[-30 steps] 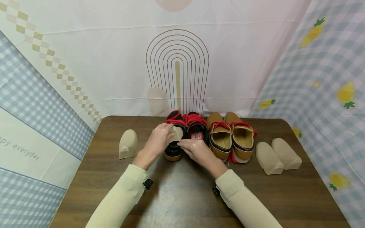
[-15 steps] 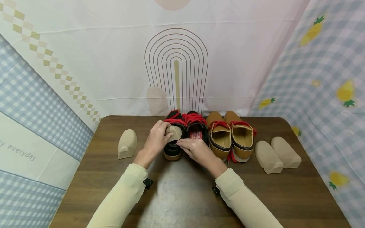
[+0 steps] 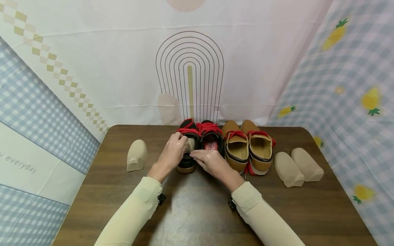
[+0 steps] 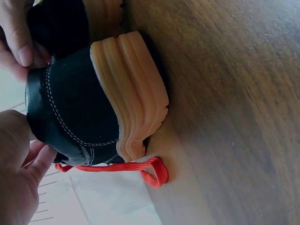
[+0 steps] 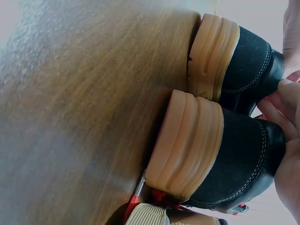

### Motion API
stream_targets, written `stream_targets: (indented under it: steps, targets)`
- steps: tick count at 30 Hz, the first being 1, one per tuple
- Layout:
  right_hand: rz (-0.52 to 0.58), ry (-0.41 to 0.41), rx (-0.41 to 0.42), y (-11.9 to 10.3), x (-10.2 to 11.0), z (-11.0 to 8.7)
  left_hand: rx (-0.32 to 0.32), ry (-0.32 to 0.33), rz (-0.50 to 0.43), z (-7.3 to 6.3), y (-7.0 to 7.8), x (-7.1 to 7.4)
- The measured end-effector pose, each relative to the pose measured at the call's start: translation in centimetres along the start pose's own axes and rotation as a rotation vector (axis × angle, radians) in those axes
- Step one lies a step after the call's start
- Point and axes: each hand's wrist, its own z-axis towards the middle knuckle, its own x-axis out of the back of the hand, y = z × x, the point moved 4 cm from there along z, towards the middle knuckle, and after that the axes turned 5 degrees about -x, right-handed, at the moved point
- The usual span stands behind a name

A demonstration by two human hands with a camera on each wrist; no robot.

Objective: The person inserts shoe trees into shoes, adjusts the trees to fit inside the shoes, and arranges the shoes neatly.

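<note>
A black shoe with red laces stands at the back of the table, its heel toward me. Inside its opening sits a beige moulded shoe insert, partly hidden. My left hand grips the left side of the collar, fingers along the outside and thumb over the opening beside the insert. My right hand pinches the collar at the heel's right; the right wrist view shows its thumb on the rim. The matching black shoe, with a red-patterned insole, stands close on the right, partly under my right hand.
Two tan shoes with red laces stand right of the black pair. Farther right lie two beige shoe inserts, and a third insert lies at the left. A white patterned cloth hangs behind the table.
My left hand has shifted slightly over the insert, and its thumb has moved, so less of the insert shows. The right hand stays at the collar; the shoes have not moved.
</note>
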Motion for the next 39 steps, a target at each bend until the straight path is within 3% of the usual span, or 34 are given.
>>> stream_targets:
  steps: [17,29,32,36,39]
  targets:
    - [-0.043,-0.031,-0.02,-0.3,-0.2,0.1,-0.046,0.053,0.118,0.0,0.0,-0.1]
    - [-0.058,-0.037,-0.03,-0.4,-0.4,0.0,-0.06,0.042,0.179,-0.2,-0.2,-0.3]
    - [-0.044,-0.034,-0.032,-0.3,-0.4,0.1,-0.023,0.078,0.114,-0.6,-0.5,-0.3]
    - [-0.035,-0.04,-0.031,-0.3,-0.3,0.1,0.091,0.114,0.007,-1.2,-0.8,-0.1]
    - [-0.038,-0.034,-0.035,-0.3,-0.2,0.1,0.156,0.093,0.013,-1.1,-0.9,-0.1]
